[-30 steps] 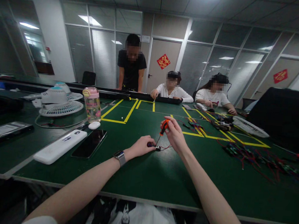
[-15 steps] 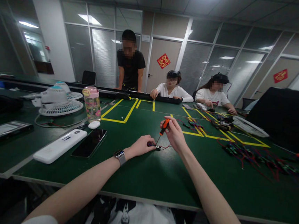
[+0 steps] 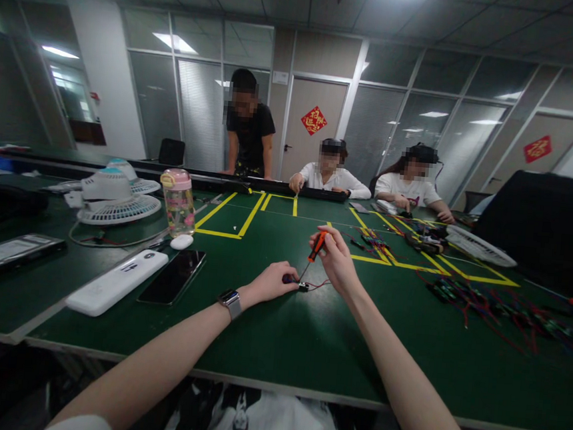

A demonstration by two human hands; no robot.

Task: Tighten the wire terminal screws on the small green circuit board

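My right hand (image 3: pixel 336 254) is closed round the orange-and-black handle of a screwdriver (image 3: pixel 317 246). The thin shaft slants down to the left, its tip at a small dark electronic part (image 3: pixel 303 287) on the green table. Red wires (image 3: pixel 318 285) trail from the right side of that part. My left hand (image 3: pixel 279 280) rests on the table with thumb and fingers pinched on the part's left end. The fingers hide most of that end, so its exact kind is unclear.
To the left are a black phone (image 3: pixel 173 277), a white power bank (image 3: pixel 117 282), a bottle (image 3: pixel 177 205) and white fan parts (image 3: pixel 117 200). Wired circuit boards (image 3: pixel 499 307) lie at the right. Yellow tape (image 3: pixel 219 234) marks the table. Several people sit or stand across it.
The whole view has shifted slightly downward in the picture. Both hands keep their places, with the screwdriver still at the small part.
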